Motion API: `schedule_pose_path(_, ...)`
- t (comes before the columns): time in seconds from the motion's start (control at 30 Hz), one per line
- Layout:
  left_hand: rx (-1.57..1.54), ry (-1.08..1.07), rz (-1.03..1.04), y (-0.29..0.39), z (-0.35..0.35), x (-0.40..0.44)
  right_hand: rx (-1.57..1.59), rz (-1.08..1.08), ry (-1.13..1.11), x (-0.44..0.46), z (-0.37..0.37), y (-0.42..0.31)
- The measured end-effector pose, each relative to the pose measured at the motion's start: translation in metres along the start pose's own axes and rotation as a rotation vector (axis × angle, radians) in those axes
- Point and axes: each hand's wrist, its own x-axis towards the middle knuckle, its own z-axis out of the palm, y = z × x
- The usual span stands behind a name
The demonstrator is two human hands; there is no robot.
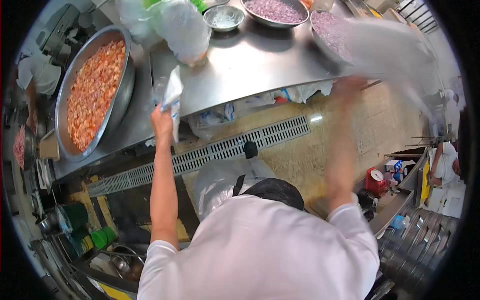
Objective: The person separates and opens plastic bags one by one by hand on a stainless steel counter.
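My left hand (162, 124) is closed around a white plastic packet with blue print (173, 95), held upright at the front edge of the steel table (235, 65). Motion smears my right hand (350, 86), which is out to the right by the table's edge. From it a pale, see-through sheet (395, 47), perhaps a plastic bag, fans out up and to the right, blurred too. The sheet partly covers a bowl of chopped purple onion (330, 32). Left of my left hand stands a large metal basin (131, 75) full of chopped orange-red meat.
Plastic bags (182, 30), a small metal bowl (224, 27) and another onion bowl (275, 22) stand at the table's back. A floor drain grate (225, 150) runs below. A red scale (375, 181) is at right. Other people work at far left and right.
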Motion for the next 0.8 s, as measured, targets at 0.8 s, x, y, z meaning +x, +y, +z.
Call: schedule_pose_path(0.8, 0.219, -0.007, 0.440, 0.080, 0.149, -0.030, 0.982, 0.731, -0.760, -0.041, -0.006, -0.087)
